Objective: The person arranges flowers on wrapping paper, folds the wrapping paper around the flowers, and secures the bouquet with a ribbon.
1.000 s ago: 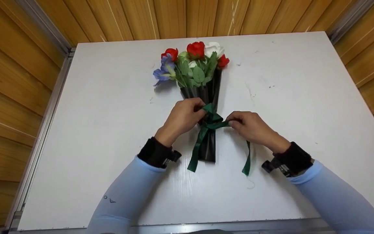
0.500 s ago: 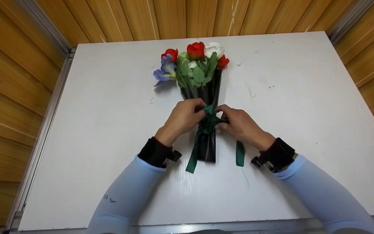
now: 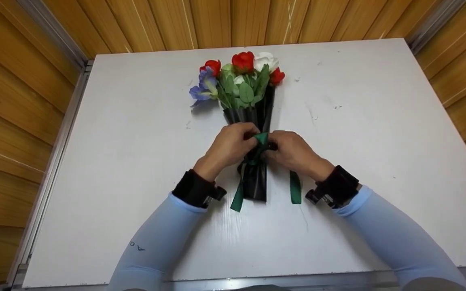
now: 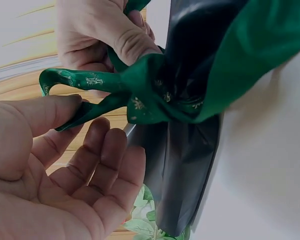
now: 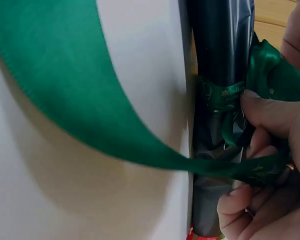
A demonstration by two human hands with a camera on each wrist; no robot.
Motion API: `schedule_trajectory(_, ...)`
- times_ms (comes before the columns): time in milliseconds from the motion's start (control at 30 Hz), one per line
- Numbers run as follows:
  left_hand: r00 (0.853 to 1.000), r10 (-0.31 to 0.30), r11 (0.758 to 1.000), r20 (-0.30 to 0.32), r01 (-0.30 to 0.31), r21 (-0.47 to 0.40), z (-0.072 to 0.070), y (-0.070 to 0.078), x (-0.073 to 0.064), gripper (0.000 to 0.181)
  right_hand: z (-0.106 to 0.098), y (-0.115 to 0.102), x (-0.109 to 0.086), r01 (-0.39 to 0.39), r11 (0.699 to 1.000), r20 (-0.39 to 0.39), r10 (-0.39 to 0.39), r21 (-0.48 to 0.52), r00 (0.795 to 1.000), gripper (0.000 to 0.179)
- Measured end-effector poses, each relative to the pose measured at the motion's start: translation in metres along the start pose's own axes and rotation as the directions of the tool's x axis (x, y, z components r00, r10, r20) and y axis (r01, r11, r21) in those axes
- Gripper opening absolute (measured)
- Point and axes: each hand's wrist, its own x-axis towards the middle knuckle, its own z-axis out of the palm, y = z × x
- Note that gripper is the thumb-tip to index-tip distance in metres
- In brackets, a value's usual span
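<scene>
A bouquet of artificial flowers (image 3: 246,91) lies on the table, its stems rolled in shiny black wrapping (image 3: 255,184). Green ribbon (image 4: 147,90) with small gold prints is tied round the narrow part. My left hand (image 3: 231,145) pinches a standing loop of this ribbon between thumb and forefinger, the other fingers loosely bent. At the knot's right side, my right hand (image 3: 295,151) holds the other length of ribbon in its curled fingers, thumb against the knot in the right wrist view. One ribbon tail (image 3: 237,198) hangs left of the stems; another tail (image 3: 295,188) drops below the right hand.
The white tabletop (image 3: 136,121) has small scuffs and a loose thread near the right tail. Wood-slat walls (image 3: 249,22) stand behind and at both sides, with metal rails along the edges. Each wrist wears a black camera band (image 3: 194,190).
My right hand has moved left with its ribbon from beside the bouquet to right at the knot. The right tail shifted left along with it. My left hand stays nearly still, pinching its loop.
</scene>
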Motion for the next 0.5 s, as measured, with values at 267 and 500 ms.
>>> schedule_trajectory(267, 0.999, -0.032, 0.999, 0.016, 0.032, -0.020, 0.002, -0.004, -0.002, 0.010, 0.013, 0.004, -0.003, 0.055, 0.998, -0.162, -0.048, 0.040, 0.986, 0.015)
schedule_trajectory(500, 0.999, -0.047, 0.998, 0.020, 0.048, -0.033, 0.003, -0.004, -0.002, 0.010, 0.019, 0.004, -0.002, 0.146, 0.987, -0.293, -0.160, -0.067, 0.943, 0.023)
